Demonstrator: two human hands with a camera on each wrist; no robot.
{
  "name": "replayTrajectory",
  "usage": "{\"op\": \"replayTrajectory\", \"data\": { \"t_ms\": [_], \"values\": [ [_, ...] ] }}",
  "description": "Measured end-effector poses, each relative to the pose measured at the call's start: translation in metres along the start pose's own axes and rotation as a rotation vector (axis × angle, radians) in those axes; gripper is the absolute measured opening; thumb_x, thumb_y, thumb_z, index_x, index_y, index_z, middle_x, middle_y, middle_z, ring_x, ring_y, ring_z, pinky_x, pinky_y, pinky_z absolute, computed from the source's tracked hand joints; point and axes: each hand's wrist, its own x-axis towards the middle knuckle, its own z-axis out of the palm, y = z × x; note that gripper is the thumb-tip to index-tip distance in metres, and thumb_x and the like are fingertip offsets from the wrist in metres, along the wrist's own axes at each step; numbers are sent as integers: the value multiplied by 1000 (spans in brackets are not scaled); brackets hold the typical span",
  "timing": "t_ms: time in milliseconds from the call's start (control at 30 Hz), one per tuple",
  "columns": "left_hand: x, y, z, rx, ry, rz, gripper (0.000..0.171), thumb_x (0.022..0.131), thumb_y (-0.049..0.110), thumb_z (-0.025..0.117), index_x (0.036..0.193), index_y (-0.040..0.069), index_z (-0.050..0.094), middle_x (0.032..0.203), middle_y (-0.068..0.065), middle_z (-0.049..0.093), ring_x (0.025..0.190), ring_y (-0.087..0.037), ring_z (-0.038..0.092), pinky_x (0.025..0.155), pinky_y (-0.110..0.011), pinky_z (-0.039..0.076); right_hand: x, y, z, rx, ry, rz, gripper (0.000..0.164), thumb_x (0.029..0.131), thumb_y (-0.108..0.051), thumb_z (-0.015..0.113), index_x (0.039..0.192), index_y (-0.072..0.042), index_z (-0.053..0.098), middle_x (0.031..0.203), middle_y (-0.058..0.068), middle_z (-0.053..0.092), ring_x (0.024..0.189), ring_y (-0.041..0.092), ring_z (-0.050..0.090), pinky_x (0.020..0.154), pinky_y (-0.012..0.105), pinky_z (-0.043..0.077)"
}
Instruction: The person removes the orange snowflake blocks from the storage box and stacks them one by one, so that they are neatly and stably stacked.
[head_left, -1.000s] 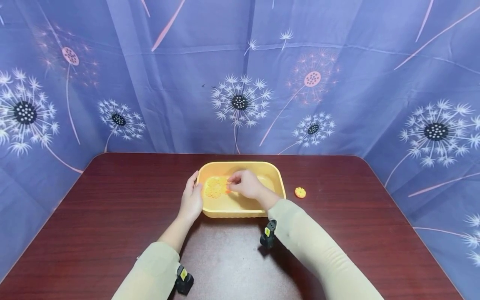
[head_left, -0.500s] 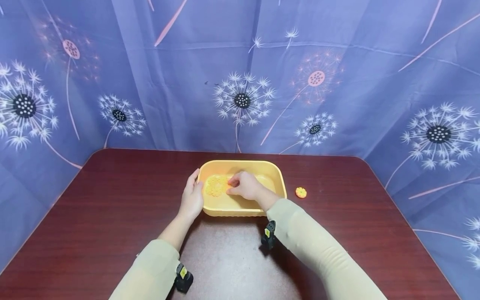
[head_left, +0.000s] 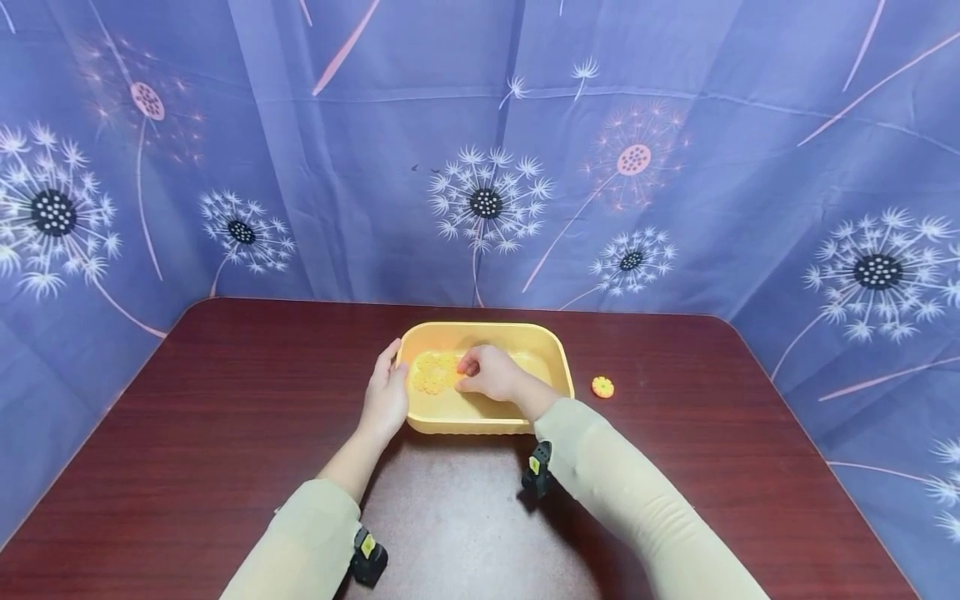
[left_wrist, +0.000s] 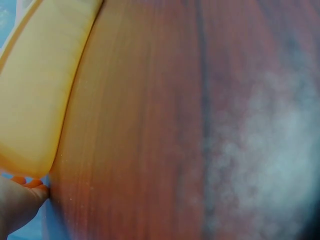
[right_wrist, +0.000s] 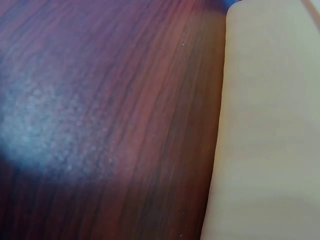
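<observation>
A yellow rectangular basin (head_left: pixel 491 427) stands near the back of the table. My left hand (head_left: pixel 384 402) holds its left end, fingers along the outer wall and thumb at the rim. In the left wrist view, the fingertips of that hand (left_wrist: pixel 22 200) are at the basin's end. Inside the basin, my right hand (head_left: pixel 491 372) pinches a small orange piece, mostly hidden by the fingers. Left of it, several yellow-orange flower-shaped pieces (head_left: pixel 431 375) lie close together on the basin floor. The right wrist view shows only the basin's outer wall (right_wrist: pixel 270 125) and the table.
One small orange-and-yellow flower-shaped disc (head_left: pixel 602 387) lies on the dark red wooden table (head_left: pixel 225 400), right of the basin. A blue dandelion-print curtain (head_left: pixel 360 208) hangs behind the table and along both sides. Black wrist cameras are strapped under both sleeves.
My right hand stays low in the basin beside the pieces, its fingers shifting only slightly. The left hand keeps its place at the basin's end. The head view has tilted a little.
</observation>
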Motion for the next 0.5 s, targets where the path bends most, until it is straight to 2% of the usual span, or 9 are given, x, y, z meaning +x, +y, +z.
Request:
{"op": "replayTrajectory", "data": {
  "t_ms": [167,367,500],
  "values": [
    [-1,-2,0,3,9,-1,47,103,18,29,150,16,25,153,-12,32,139,-25,33,111,-43,33,1,1,1,-11,-28,-30,24,78,-13,76,98,-3,67,91,6,66,87,14,57,82,24,49],
    [0,-3,0,15,3,2,48,103,19,29,150,16,25,153,-11,31,140,-25,32,112,-44,33,1,3,-1,13,-95,-60,19,78,-9,73,93,-2,64,89,7,63,84,13,54,80,23,47],
    [0,-2,0,22,0,2,48,102,19,30,150,16,25,151,-14,33,138,-27,34,111,-45,34,2,4,-1,29,-100,-65,25,77,-12,75,97,-1,64,91,6,63,85,13,53,80,22,46]
  ]
}}
